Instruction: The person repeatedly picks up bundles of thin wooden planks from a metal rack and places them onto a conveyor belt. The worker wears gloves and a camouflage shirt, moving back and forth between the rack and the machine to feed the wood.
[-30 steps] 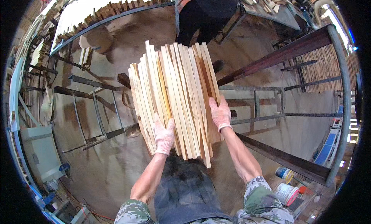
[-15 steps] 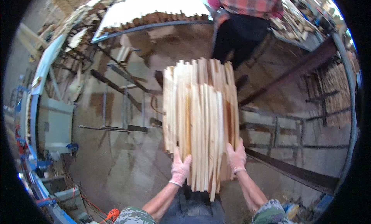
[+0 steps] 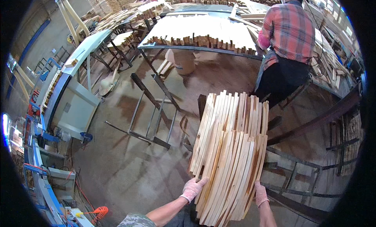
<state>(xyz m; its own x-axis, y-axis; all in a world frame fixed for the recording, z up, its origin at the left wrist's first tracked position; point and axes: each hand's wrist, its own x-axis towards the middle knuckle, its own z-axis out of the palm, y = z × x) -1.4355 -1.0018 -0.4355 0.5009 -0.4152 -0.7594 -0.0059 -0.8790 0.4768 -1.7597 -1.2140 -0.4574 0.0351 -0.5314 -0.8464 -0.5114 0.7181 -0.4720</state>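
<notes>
A stack of long, narrow wooden strips [image 3: 229,156] stands before me, pale with some brown edges, in a nearer row and a farther row. My left hand [image 3: 194,188], in a light pink glove, presses on the left side of the nearer strips, its thumb along them. On the opposite side my right hand [image 3: 261,194], gloved alike, lies against the outermost strip. Between them the two hands clamp the row from its sides. What bears the stack is mostly hidden beneath it.
A dark metal frame [image 3: 154,105] stands on the floor left of the stack. Ahead, a table [image 3: 196,48] bears rows of strips. A person in a plaid shirt [image 3: 291,31] stands beyond the stack. Metal rails [image 3: 297,176] lie right, a blue-edged machine [image 3: 74,105] left.
My view has tilted up and turned left, so the stack sits lower and farther right in the picture. Both hands stay at its sides. The person's upper body now shows.
</notes>
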